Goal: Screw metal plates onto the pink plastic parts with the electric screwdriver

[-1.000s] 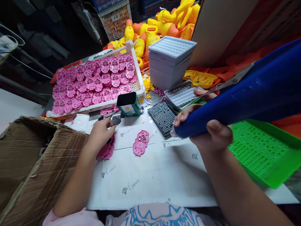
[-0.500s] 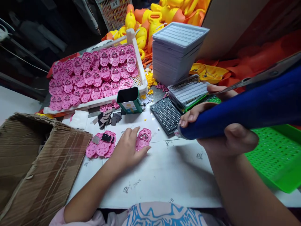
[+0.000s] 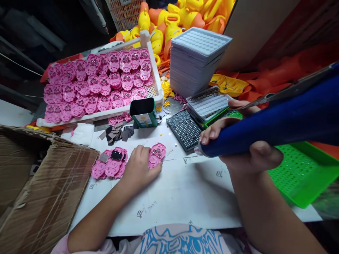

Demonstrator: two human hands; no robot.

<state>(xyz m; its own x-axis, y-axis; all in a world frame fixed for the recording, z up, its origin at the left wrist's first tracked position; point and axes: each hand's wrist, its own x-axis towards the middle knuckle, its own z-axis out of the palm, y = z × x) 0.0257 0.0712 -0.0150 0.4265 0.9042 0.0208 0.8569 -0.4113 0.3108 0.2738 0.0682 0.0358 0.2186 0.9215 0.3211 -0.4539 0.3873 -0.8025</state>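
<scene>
My left hand (image 3: pixel 141 165) is closed around the left and lower edges of a pink plastic casing (image 3: pixel 157 155) lying on the white paper. Small shiny metal spots show in the casing's upper half. In my right hand (image 3: pixel 246 141) is a long blue electric screwdriver (image 3: pixel 278 123), its tip pointing left above the table. A strip of metal runs along its upper side. Left of my left hand lie a few more pink casings (image 3: pixel 113 169), with dark and grey flat pieces on top. A black perforated plate of screws (image 3: pixel 184 128) sits beyond the screwdriver's tip.
A white crate (image 3: pixel 159 86) of pink casings stands at the back left, near a green tin (image 3: pixel 144 114) and dark flat pieces (image 3: pixel 116 133). White trays (image 3: pixel 194 67) are stacked behind. A cardboard box (image 3: pixel 53 183) is at left, a green basket (image 3: pixel 299 173) at right.
My left fingers have drawn in closer against the pink casing. The whole view has shifted slightly; the screwdriver stays in my right hand, still held over the table.
</scene>
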